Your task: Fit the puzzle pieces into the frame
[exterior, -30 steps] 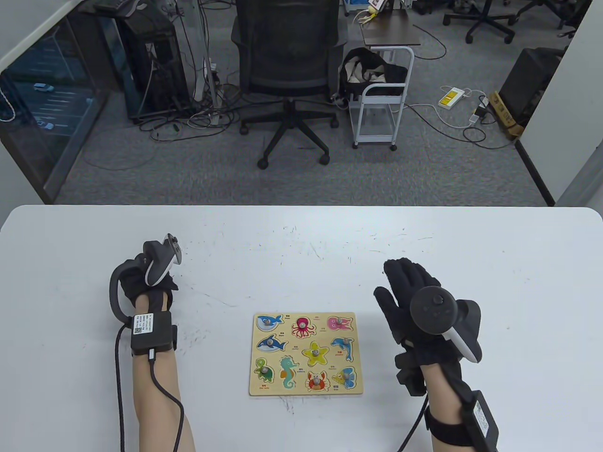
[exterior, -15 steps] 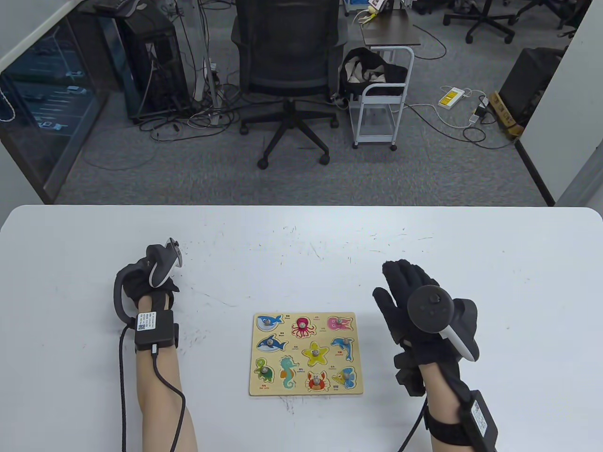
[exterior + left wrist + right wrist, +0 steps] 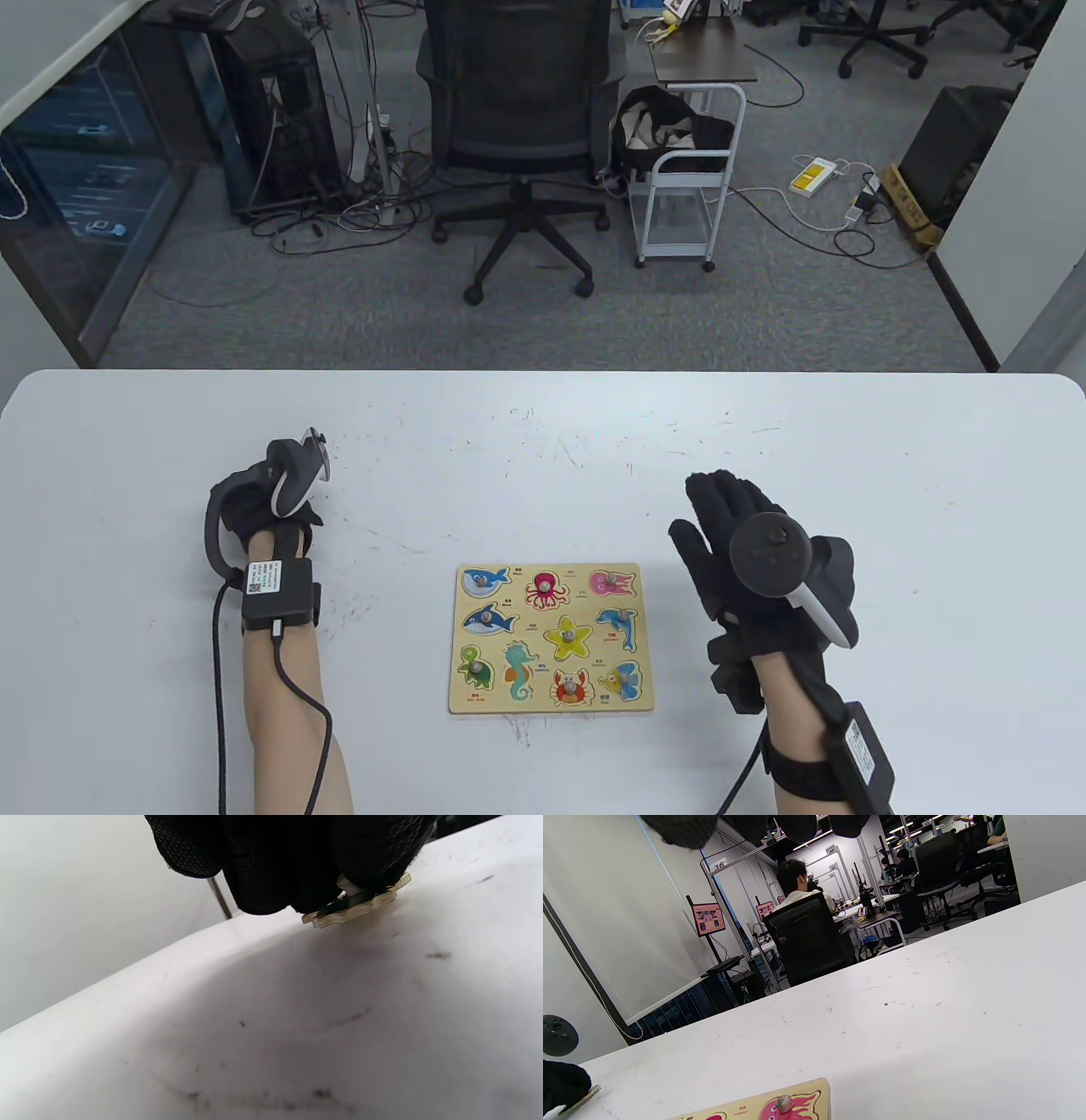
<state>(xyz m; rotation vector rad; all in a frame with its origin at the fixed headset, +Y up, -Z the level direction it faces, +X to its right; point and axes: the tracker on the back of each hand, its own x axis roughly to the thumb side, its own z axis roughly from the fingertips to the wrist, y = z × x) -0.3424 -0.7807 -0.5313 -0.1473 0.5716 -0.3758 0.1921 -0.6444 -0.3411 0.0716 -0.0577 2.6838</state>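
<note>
Table view. The puzzle frame [image 3: 551,638] lies flat on the bench [image 3: 543,424], near its front edge and about midway between the left and right edges; its long axis runs from front to rear edge, and the pictures read upright from your side. The sea-animal pieces [image 3: 567,637] sit in their recesses in three columns. Your left hand [image 3: 263,501] rests on the bench well to the left of the frame, fingers curled under, knuckles toward the rear edge. Your right hand [image 3: 730,543] stands to the right of the frame, apart from it, fingers spread and extended toward the rear edge, gripping nothing.

Left wrist view. Your left hand [image 3: 288,857] hangs in from the top, its fingers [image 3: 377,853] closed over a thin wooden puzzle piece [image 3: 360,906]. The piece is tilted and held close to the bench [image 3: 297,1018]; whether it touches cannot be told. Its picture is hidden by the glove.

Right wrist view. Fingertips [image 3: 678,827] of your right hand show at the top edge, spread apart. The frame's [image 3: 797,1107] rear right corner shows at the bottom, with the pink piece [image 3: 787,1109] and its peg seated there.
</note>
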